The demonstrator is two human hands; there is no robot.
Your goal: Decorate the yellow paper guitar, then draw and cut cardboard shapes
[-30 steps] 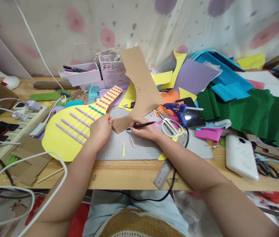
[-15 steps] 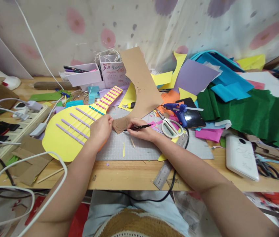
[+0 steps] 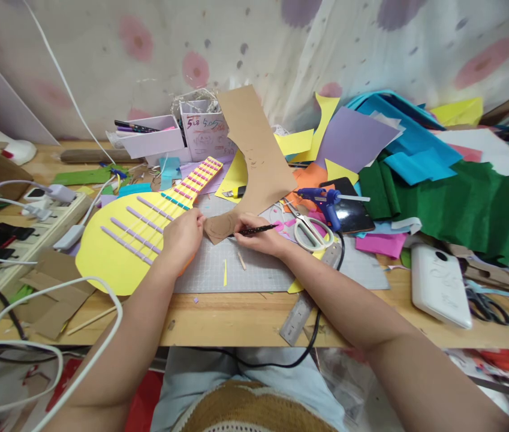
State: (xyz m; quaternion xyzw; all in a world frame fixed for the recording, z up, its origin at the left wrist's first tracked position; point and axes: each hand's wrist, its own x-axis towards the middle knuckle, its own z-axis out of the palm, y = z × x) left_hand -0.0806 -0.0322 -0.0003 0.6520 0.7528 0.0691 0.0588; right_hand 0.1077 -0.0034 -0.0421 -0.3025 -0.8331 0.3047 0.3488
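Observation:
My left hand (image 3: pixel 183 235) rests with curled fingers on the grey cutting mat (image 3: pixel 254 270), its fingertips pressing the lower end of a brown cardboard piece (image 3: pixel 256 153). My right hand (image 3: pixel 261 239) pinches a thin black pen (image 3: pixel 254 230), whose tip touches that same cardboard end, where faint curved lines show. The cardboard curves up and away towards the wall. A yellow paper guitar (image 3: pixel 132 237) with purple strips lies just left of my left hand.
White scissors (image 3: pixel 310 231), a blue glue gun (image 3: pixel 324 201) and a phone lie right of the pen. Coloured paper and green crepe (image 3: pixel 461 201) pile up at the right. A metal ruler (image 3: pixel 301 312), a white device (image 3: pixel 440 282), a power strip (image 3: pixel 20 231) and cables crowd the edges.
My right hand and the pen have crept slightly left along the cardboard's lower end. My left hand stays put.

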